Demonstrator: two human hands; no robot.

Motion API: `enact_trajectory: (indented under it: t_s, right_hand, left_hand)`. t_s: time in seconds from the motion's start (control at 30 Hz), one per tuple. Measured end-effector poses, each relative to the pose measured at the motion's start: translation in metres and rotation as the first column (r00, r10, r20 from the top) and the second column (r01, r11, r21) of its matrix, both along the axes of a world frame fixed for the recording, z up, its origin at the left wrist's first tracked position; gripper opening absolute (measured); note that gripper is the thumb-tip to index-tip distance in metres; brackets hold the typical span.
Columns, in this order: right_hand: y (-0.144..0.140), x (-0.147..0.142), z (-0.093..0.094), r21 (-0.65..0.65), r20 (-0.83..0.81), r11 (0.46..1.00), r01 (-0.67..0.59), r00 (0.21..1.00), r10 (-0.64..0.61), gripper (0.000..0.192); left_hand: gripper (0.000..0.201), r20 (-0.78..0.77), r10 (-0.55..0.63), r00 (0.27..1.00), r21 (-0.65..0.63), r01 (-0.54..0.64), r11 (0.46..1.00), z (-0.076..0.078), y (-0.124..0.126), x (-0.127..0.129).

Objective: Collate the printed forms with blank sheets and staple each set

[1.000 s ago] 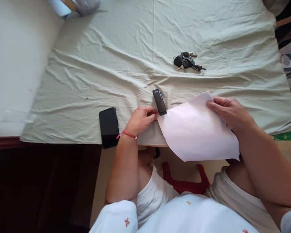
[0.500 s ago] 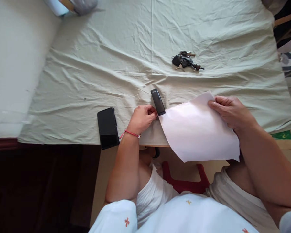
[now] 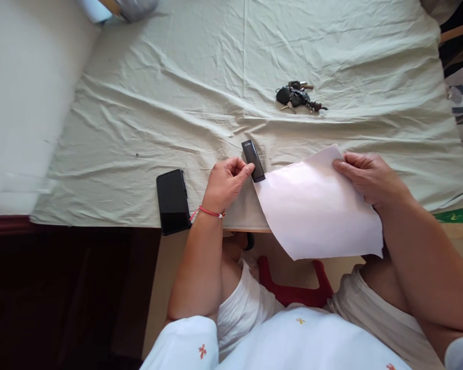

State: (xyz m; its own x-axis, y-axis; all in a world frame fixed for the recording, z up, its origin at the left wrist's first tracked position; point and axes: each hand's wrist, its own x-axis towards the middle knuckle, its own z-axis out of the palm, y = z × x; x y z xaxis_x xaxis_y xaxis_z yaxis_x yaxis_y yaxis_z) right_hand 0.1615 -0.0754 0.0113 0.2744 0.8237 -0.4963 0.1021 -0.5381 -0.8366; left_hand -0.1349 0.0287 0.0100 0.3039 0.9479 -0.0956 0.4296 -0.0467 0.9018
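Observation:
A black stapler (image 3: 252, 160) lies on the cloth, its lower end over the upper left corner of a white sheet of paper (image 3: 316, 205). My left hand (image 3: 229, 180) is at the stapler's left side, fingers curled together, thumb tip overlapping the stapler's edge; whether anything is between the fingers is hidden. My right hand (image 3: 374, 177) pinches the sheet's upper right edge, thumb on top. The sheet bows, and its lower part hangs past the table edge over my lap.
A black phone (image 3: 173, 201) lies at the table's front edge, left of my left arm. Farther back rests a bunch of keys (image 3: 297, 96). A wrinkled pale green cloth (image 3: 177, 103) covers the table. The white wall (image 3: 27, 103) borders it on the left.
My left hand has shifted up and slightly right, from the paper's corner to the stapler's side. The right hand, paper and stapler stay nearly in place.

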Motion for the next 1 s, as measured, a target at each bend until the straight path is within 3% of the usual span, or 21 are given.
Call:
enact_trajectory:
  t_s: [0.17, 0.53, 0.77, 0.9, 1.0]
  right_hand:
    - [0.001, -0.002, 0.004, -0.003, -0.015, 1.0, -0.006, 1.0, 0.006, 0.023]
    - [0.004, -0.003, 0.009, -0.026, -0.064, 0.999, 0.023, 0.998, -0.025, 0.016]
    - [0.006, -0.006, 0.021, -0.041, -0.005, 0.998, 0.046, 0.999, -0.046, 0.014]
    - [0.006, -0.002, 0.021, -0.087, 0.0, 0.995, 0.045, 0.999, -0.045, 0.016]
    - [0.006, 0.003, 0.02, -0.106, 0.003, 0.994, 0.029, 1.0, -0.029, 0.018]
  left_hand:
    - [0.031, -0.002, -0.047, 0.999, -0.073, 0.047, 0.996, 0.002, 0.002, 0.001]
    - [0.049, -0.103, -0.161, 0.982, -0.116, 0.149, 0.982, -0.006, 0.004, -0.002]
    - [0.047, -0.138, -0.018, 0.99, 0.042, 0.024, 0.999, -0.012, -0.007, 0.005]
    - [0.036, -0.046, 0.161, 0.986, 0.097, -0.156, 0.983, -0.012, -0.01, 0.012]
    - [0.054, -0.062, 0.145, 0.988, 0.105, -0.138, 0.985, -0.009, -0.013, 0.021]
